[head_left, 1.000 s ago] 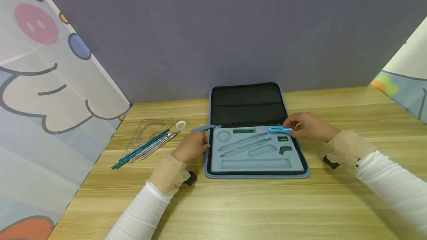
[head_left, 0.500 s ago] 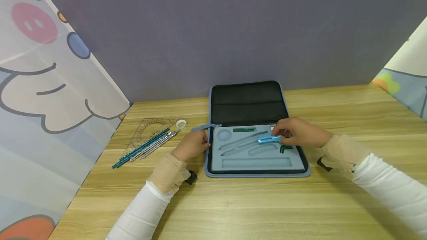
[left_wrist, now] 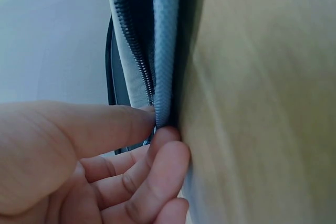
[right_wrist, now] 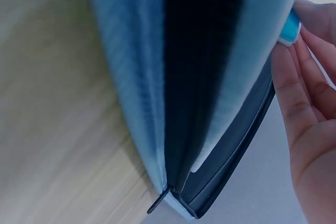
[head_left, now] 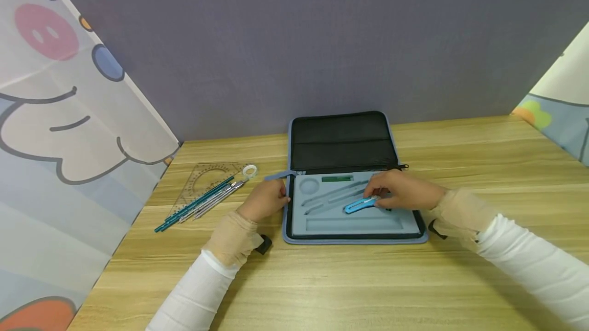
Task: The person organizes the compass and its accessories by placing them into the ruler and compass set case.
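**One cutter, one case, two hands**

Right hand (head_left: 400, 195) pinches the one blue cutter (head_left: 360, 205) by its right end, over the foam tray's middle slot. Left hand (head_left: 264, 200) pinches the open case (head_left: 340, 141) at its left edge. One protractor (head_left: 209, 177) lies left.

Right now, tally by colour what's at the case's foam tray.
Blue: 1, the knife held by the right hand.
Green: 1, the strip in its top slot.
Total: 2 at the case, whose edge the left hand grips; the right hand may hide more.
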Action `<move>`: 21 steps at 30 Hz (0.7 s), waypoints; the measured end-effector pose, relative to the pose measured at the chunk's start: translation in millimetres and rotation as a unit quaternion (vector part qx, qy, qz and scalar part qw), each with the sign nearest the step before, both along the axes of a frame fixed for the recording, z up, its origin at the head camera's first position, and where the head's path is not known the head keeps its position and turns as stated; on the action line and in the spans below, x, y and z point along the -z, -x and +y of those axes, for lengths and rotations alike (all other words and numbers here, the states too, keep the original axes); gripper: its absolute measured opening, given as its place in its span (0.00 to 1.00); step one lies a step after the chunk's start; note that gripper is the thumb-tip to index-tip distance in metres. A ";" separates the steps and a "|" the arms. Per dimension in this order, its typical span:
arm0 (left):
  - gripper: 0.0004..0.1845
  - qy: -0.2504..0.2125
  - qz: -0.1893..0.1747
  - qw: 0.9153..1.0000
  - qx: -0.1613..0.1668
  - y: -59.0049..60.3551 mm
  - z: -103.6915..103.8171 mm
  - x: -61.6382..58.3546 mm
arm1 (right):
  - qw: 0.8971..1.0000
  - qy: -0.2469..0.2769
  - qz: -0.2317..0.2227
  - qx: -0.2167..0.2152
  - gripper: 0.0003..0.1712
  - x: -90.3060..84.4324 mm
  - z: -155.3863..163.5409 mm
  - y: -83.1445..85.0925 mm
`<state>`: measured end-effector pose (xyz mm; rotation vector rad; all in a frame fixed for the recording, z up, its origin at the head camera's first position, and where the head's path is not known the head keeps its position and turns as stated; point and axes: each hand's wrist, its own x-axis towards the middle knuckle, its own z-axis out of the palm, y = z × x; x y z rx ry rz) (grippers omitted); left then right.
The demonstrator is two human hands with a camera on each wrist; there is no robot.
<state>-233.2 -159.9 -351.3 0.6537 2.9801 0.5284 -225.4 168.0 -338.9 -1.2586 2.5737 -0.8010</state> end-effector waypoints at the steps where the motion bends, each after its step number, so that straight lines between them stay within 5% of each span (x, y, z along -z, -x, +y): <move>1: 0.08 0.001 0.000 1.000 0.000 0.2 0.1 -0.1 | 1.000 0.001 0.001 -0.003 0.11 0.1 -0.9 -0.3; 21: 0.08 -0.002 0.001 1.000 0.000 -0.9 -0.2 -0.8 | 1.000 0.013 -0.005 -0.009 0.10 1.9 -3.8 0.0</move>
